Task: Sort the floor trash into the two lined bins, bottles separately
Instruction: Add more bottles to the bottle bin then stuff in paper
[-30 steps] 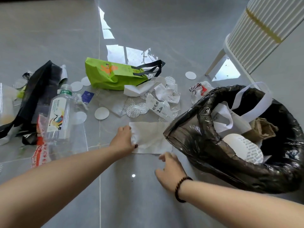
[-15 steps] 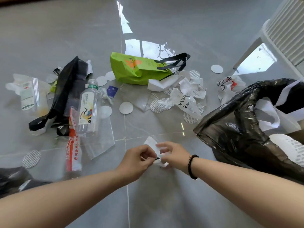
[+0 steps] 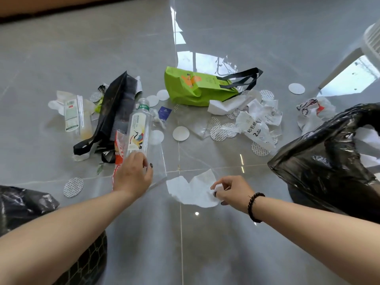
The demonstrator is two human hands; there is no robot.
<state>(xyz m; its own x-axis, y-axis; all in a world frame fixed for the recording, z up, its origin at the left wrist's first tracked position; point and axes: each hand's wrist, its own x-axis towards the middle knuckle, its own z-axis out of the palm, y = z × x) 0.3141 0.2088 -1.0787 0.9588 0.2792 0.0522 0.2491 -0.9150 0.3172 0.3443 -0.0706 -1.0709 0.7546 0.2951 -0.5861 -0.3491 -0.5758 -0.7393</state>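
A clear plastic bottle (image 3: 138, 130) with a green cap and a crane-printed label lies on the grey floor, cap pointing away, beside a black bag. A crumpled white paper (image 3: 192, 189) lies flat nearer the camera. One black-lined bin (image 3: 320, 161) gapes at right, holding white paper; another (image 3: 24, 204) shows at lower left.

One head-worn wide-angle view, looking forward and down at a glossy grey tiled floor (image 3: 267, 48), sitting close above both forearms reaching in from the near edge, taking in black-lined bins at near left (image 3: 26, 204) and right (image 3: 320, 161), edges bending outward.
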